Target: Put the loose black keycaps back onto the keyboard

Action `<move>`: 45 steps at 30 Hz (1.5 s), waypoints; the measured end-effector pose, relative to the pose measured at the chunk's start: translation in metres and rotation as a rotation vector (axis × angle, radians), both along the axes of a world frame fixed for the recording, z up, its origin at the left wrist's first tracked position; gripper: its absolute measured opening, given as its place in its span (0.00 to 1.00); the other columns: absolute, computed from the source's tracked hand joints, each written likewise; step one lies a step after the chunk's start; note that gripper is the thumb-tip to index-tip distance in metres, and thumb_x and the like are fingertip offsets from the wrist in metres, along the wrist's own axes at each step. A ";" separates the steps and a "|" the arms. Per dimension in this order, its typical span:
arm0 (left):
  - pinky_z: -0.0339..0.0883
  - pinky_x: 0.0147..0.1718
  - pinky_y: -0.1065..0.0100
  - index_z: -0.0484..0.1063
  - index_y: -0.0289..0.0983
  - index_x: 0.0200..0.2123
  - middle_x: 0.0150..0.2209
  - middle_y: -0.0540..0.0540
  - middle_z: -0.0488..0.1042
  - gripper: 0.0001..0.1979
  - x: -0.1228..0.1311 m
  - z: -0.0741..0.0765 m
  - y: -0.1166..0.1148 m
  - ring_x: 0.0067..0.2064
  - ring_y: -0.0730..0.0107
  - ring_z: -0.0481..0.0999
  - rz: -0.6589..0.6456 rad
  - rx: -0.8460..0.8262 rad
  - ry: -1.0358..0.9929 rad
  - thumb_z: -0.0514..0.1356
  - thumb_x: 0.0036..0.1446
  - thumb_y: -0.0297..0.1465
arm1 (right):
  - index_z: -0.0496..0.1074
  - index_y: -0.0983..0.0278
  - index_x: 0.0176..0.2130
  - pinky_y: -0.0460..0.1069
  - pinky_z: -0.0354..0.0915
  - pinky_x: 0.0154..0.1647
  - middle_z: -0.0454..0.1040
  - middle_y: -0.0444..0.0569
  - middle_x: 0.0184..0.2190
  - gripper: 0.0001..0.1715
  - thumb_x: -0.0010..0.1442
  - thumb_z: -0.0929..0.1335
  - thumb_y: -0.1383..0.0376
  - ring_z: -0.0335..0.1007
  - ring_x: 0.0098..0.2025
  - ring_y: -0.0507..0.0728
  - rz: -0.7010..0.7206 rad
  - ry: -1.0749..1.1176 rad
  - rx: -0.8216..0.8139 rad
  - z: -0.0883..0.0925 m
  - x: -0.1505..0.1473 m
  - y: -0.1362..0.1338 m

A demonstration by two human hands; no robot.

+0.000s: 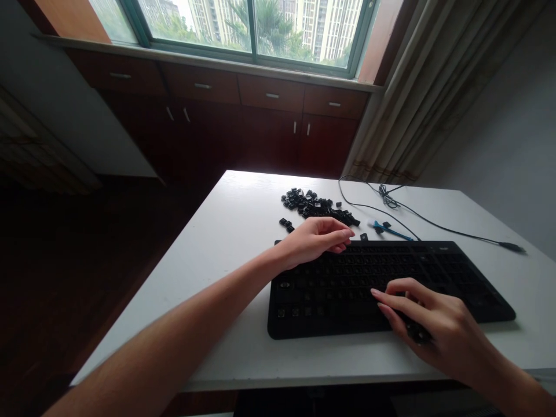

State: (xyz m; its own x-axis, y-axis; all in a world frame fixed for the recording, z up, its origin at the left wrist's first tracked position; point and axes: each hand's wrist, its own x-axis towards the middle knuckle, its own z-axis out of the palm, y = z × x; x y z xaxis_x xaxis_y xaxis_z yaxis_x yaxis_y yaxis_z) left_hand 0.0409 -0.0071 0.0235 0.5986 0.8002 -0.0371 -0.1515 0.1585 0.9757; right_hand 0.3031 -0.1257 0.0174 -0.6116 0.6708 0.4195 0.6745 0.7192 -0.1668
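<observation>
A black keyboard (pixel 339 323) lies on the white table, with its keycaps gone from much of the left and middle and bare key sockets showing. My left hand (pixel 319 238) is over its upper left edge, fingers pinched together; whatever they hold is hidden. My right hand (pixel 430 315) is low over the keyboard's front middle. Thumb and fingertips meet close to the sockets, and dark keycaps (pixel 417 333) show in the curled palm. Behind the keyboard is a heap of loose black keycaps (pixel 310 204). A single keycap (pixel 364 237) lies at the keyboard's back edge.
A blue tool (pixel 395 232) with a slim shaft lies behind the keyboard, beside a few loose keycaps. The black cable (pixel 452 219) loops across the table's back right to a plug (pixel 511 247). Beyond the white table (pixel 217 231) stand brown cabinets (pixel 269 130) under a window.
</observation>
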 end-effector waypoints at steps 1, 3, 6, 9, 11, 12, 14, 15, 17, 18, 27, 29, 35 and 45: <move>0.71 0.42 0.70 0.79 0.32 0.43 0.39 0.44 0.79 0.16 -0.001 0.001 0.000 0.38 0.75 0.77 -0.006 -0.005 -0.002 0.68 0.60 0.39 | 0.74 0.62 0.55 0.44 0.70 0.37 0.75 0.50 0.45 0.19 0.65 0.70 0.71 0.74 0.36 0.48 0.002 0.000 0.005 0.000 -0.001 0.001; 0.71 0.42 0.70 0.79 0.33 0.44 0.40 0.44 0.79 0.16 -0.005 0.003 0.003 0.38 0.75 0.77 0.004 -0.003 -0.005 0.68 0.60 0.40 | 0.74 0.62 0.55 0.45 0.71 0.38 0.76 0.50 0.45 0.18 0.65 0.70 0.71 0.76 0.38 0.50 0.013 0.002 0.011 0.002 -0.003 0.003; 0.72 0.42 0.69 0.79 0.34 0.44 0.40 0.44 0.79 0.17 -0.015 0.007 0.010 0.38 0.74 0.77 0.111 0.067 0.011 0.67 0.60 0.42 | 0.74 0.62 0.54 0.45 0.71 0.37 0.76 0.49 0.44 0.18 0.65 0.70 0.71 0.76 0.37 0.50 0.022 0.014 -0.001 0.003 -0.002 0.004; 0.72 0.40 0.69 0.79 0.35 0.46 0.41 0.44 0.79 0.19 -0.029 0.011 0.022 0.39 0.72 0.77 0.277 0.181 0.073 0.66 0.60 0.44 | 0.74 0.62 0.54 0.45 0.71 0.37 0.76 0.49 0.44 0.18 0.64 0.70 0.71 0.75 0.36 0.50 0.029 0.017 -0.019 0.005 0.001 0.002; 0.71 0.38 0.70 0.78 0.34 0.47 0.40 0.43 0.79 0.19 -0.039 0.011 0.031 0.38 0.72 0.77 0.399 0.245 0.124 0.65 0.61 0.43 | 0.74 0.61 0.53 0.45 0.70 0.36 0.76 0.49 0.42 0.18 0.64 0.70 0.71 0.75 0.35 0.50 0.043 0.009 -0.028 0.007 0.004 0.002; 0.71 0.37 0.70 0.78 0.34 0.47 0.40 0.43 0.80 0.19 -0.045 0.010 0.036 0.38 0.72 0.77 0.456 0.283 0.148 0.65 0.62 0.43 | 0.74 0.61 0.53 0.45 0.70 0.35 0.76 0.49 0.42 0.18 0.64 0.70 0.72 0.74 0.35 0.50 0.055 0.007 -0.038 0.009 0.005 0.003; 0.72 0.37 0.68 0.77 0.34 0.47 0.40 0.42 0.80 0.18 -0.056 0.005 0.045 0.38 0.70 0.78 0.554 0.383 0.209 0.63 0.63 0.42 | 0.73 0.61 0.52 0.45 0.69 0.34 0.77 0.48 0.41 0.17 0.64 0.70 0.72 0.74 0.34 0.50 0.078 0.022 -0.066 0.015 0.006 0.008; 0.72 0.38 0.67 0.77 0.33 0.48 0.40 0.42 0.80 0.18 -0.062 0.002 0.049 0.39 0.68 0.78 0.598 0.447 0.257 0.63 0.64 0.42 | 0.73 0.61 0.53 0.45 0.69 0.34 0.77 0.48 0.40 0.18 0.64 0.70 0.72 0.74 0.34 0.50 0.080 0.042 -0.077 0.018 0.006 0.012; 0.73 0.38 0.66 0.77 0.33 0.47 0.41 0.41 0.80 0.16 -0.072 -0.006 0.055 0.40 0.66 0.79 0.678 0.587 0.396 0.61 0.65 0.40 | 0.72 0.61 0.53 0.45 0.69 0.33 0.77 0.47 0.40 0.18 0.64 0.69 0.72 0.74 0.33 0.49 0.066 0.084 -0.087 0.026 0.006 0.025; 0.74 0.37 0.66 0.77 0.34 0.46 0.41 0.41 0.80 0.15 -0.077 -0.010 0.058 0.40 0.66 0.79 0.699 0.659 0.470 0.60 0.66 0.40 | 0.72 0.60 0.53 0.45 0.69 0.33 0.78 0.46 0.39 0.17 0.65 0.69 0.71 0.74 0.33 0.49 0.054 0.096 -0.087 0.029 0.005 0.033; 0.74 0.40 0.62 0.77 0.37 0.47 0.43 0.43 0.78 0.13 -0.094 -0.032 0.062 0.42 0.65 0.76 0.693 0.816 0.720 0.57 0.68 0.38 | 0.78 0.58 0.45 0.48 0.69 0.35 0.82 0.44 0.42 0.11 0.69 0.66 0.60 0.79 0.35 0.53 -0.112 -0.031 -0.074 0.032 -0.018 0.128; 0.75 0.39 0.63 0.78 0.37 0.47 0.44 0.42 0.77 0.14 -0.095 -0.032 0.061 0.43 0.64 0.77 0.684 0.791 0.734 0.57 0.68 0.39 | 0.78 0.59 0.45 0.49 0.68 0.35 0.83 0.45 0.43 0.12 0.69 0.66 0.59 0.80 0.37 0.55 -0.139 -0.049 -0.061 0.026 -0.017 0.140; 0.76 0.41 0.62 0.79 0.40 0.47 0.49 0.42 0.76 0.14 -0.093 -0.033 0.063 0.52 0.58 0.74 0.614 0.742 0.814 0.59 0.67 0.40 | 0.76 0.58 0.46 0.49 0.68 0.35 0.83 0.44 0.43 0.11 0.70 0.65 0.61 0.80 0.38 0.56 -0.125 -0.066 -0.079 0.005 -0.005 0.142; 0.67 0.60 0.48 0.76 0.45 0.55 0.59 0.43 0.71 0.17 -0.094 -0.033 0.065 0.62 0.54 0.68 0.543 0.755 0.917 0.62 0.65 0.43 | 0.76 0.60 0.44 0.48 0.66 0.33 0.82 0.44 0.37 0.09 0.69 0.66 0.63 0.78 0.32 0.54 -0.071 0.000 -0.071 -0.002 -0.004 0.138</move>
